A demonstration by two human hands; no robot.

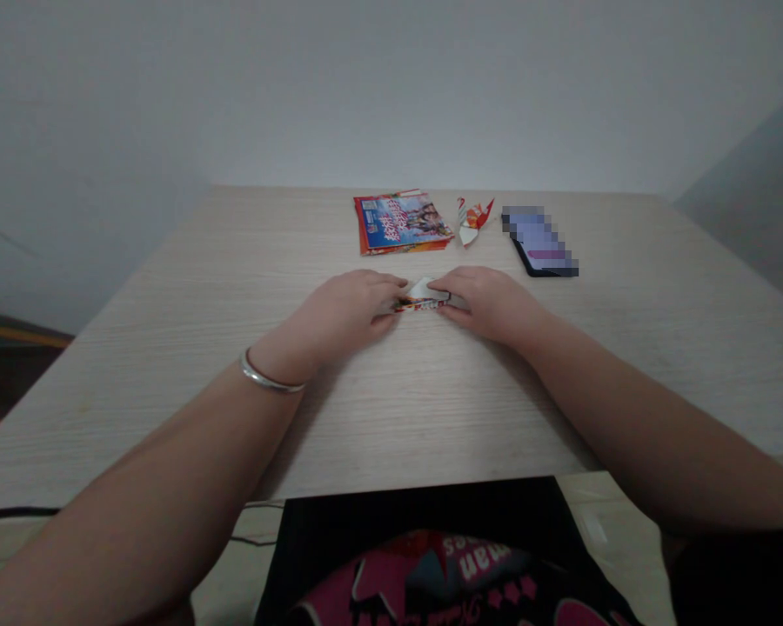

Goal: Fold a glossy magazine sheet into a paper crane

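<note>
Paper (421,289), one piece, folded small; white peak uppermost, colourful printed strip along the near side. Location: on the table (398,409), between the left hand (349,315) and the right hand (494,304), touching both. Grip, left: thumb and fingers pinching the paper's left end. Grip, right: thumb and fingers pinching the right end, one fingertip lying close to the peak. Exact contact under the fingers: hidden. Handling, by judgement: very light; soft in a single layer, stiffer where folds stack; printed face perhaps a little slick, white face likely less so; fragile, prone to stray creases and to tearing at sharp corners. Best hold: both ends, thumb against finger pads, where layers appear doubled; light pressure should do, with the table as backing. Poor hold: the peak, a thin point likely to bend. Adjacent: stack (401,224) of printed sheets, blue and red, beyond the left hand; folded piece (475,224), red and white, just right of the stack; phone (540,243), dark-edged, lying face up farther right, its display pixelated. Worn: bangle (267,376), silver-coloured, one, at the left wrist.
</note>
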